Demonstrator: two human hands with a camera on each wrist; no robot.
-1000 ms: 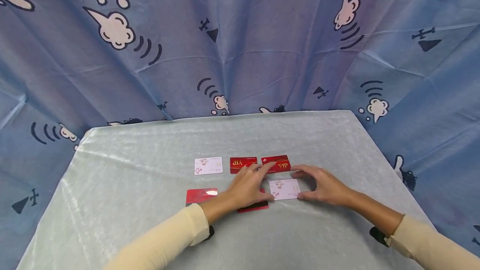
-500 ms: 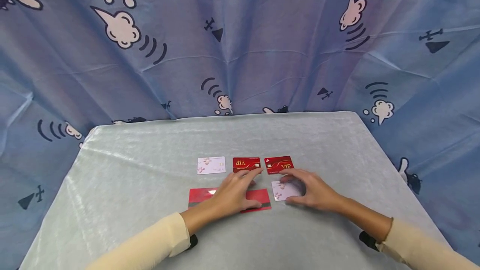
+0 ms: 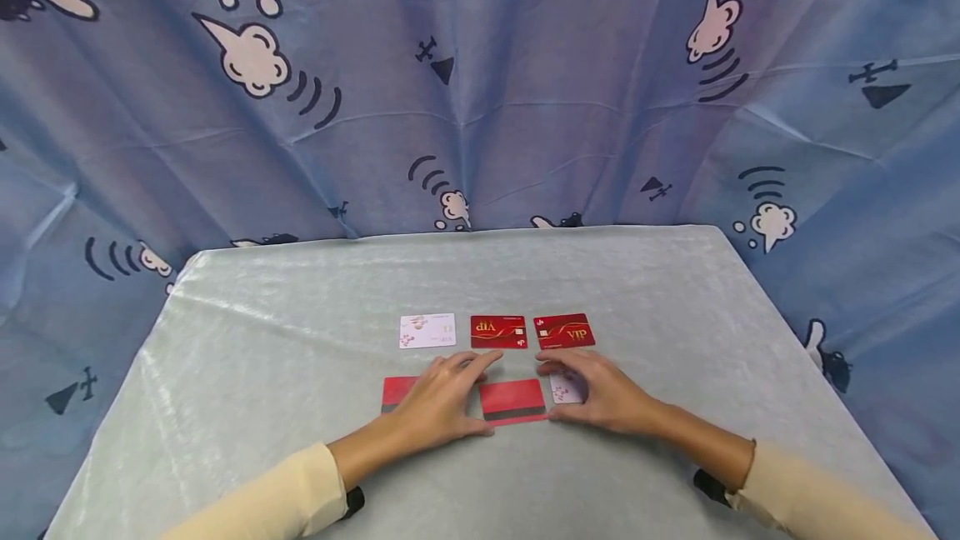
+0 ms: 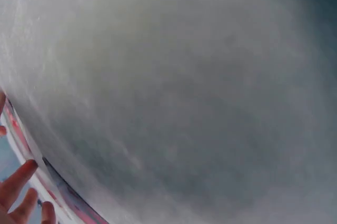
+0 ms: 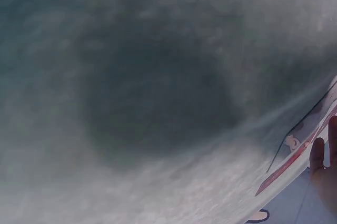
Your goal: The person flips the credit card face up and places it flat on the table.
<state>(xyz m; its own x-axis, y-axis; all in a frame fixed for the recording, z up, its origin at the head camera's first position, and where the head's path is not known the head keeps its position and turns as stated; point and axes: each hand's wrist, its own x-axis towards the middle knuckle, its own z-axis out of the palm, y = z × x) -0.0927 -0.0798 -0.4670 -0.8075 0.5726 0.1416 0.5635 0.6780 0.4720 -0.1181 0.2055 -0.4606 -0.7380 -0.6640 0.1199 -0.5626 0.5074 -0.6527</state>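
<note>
Two rows of cards lie flat. The far row has a white card [image 3: 427, 331] with a floral print and two red VIP cards [image 3: 498, 332] [image 3: 564, 331]. Nearer are a red card [image 3: 397, 390] with a dark stripe, a second striped red card [image 3: 513, 401], and a white card [image 3: 566, 388]. My left hand [image 3: 441, 398] hovers between the striped cards, partly covering the left one, its thumb tip near the second. My right hand [image 3: 603, 394] spans over the near white card, hiding its right part, with thumb tip at the second striped card's right edge. Both hands have relaxed, spread fingers.
A pale velvety cloth [image 3: 285, 323] covers the table under the cards. Behind it and at both sides hangs a blue curtain [image 3: 525, 148] with cartoon prints. Dark bands with wrist cameras [image 3: 711, 487] sit at both cuffs.
Both hands have moved left. My left hand has come off the second striped red card, uncovering it; my right hand has gone from the near white card's right edge to over it.
</note>
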